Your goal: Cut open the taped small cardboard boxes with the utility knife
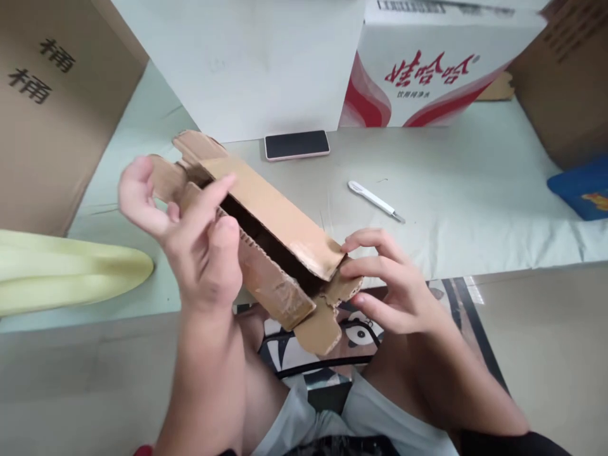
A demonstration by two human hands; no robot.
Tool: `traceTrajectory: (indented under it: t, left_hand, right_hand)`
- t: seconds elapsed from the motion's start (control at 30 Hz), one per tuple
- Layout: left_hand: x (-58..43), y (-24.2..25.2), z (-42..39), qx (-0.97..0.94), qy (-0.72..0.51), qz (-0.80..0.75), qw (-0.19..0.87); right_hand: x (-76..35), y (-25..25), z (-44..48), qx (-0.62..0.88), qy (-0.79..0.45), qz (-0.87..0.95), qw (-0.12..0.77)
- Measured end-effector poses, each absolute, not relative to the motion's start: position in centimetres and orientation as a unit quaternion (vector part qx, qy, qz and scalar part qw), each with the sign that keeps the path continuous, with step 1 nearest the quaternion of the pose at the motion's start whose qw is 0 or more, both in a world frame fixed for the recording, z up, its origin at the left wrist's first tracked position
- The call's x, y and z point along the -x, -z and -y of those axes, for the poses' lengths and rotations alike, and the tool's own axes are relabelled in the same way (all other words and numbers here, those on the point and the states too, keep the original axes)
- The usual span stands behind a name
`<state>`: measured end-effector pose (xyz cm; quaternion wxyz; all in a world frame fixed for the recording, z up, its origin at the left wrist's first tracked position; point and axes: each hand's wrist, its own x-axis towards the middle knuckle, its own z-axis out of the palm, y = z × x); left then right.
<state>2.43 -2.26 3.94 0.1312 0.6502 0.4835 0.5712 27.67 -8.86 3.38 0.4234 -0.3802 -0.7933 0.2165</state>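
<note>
A small, long cardboard box [280,212] is held slantwise above my lap and the table edge. Its long top is parted, showing a dark inside, and torn flaps stick out at both ends. My left hand [194,240] grips the near long wall toward the far left end, with a finger reaching over the slot. At the near right end, my right hand [389,278] pinches a short end flap [349,282] between thumb and fingers. Beyond the box on the table lies a white craft knife [375,199] with its metal tip pointing right.
A phone [297,145] lies against a large white box [247,69]. Beside that stands a white and red carton [427,69]. Brown cartons [61,126] flank the table [475,190]. A pale yellow object [71,272] is at left, a blue item [582,190] at right.
</note>
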Motion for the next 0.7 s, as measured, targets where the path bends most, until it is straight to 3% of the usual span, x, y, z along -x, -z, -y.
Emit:
traceTrajectory:
  t: [0.17,0.7]
  left_hand:
    - [-2.7,-3.6,2.7,-0.667,-0.512,-0.512,0.173]
    - [-1.0,-2.0,2.8,-0.678,-0.558,-0.436,0.195]
  right_hand:
    - [-27.3,-1.6,9.1,0.346,-0.219,0.797,0.443]
    - [-25.1,-0.2,8.5,0.365,-0.192,0.792,0.45]
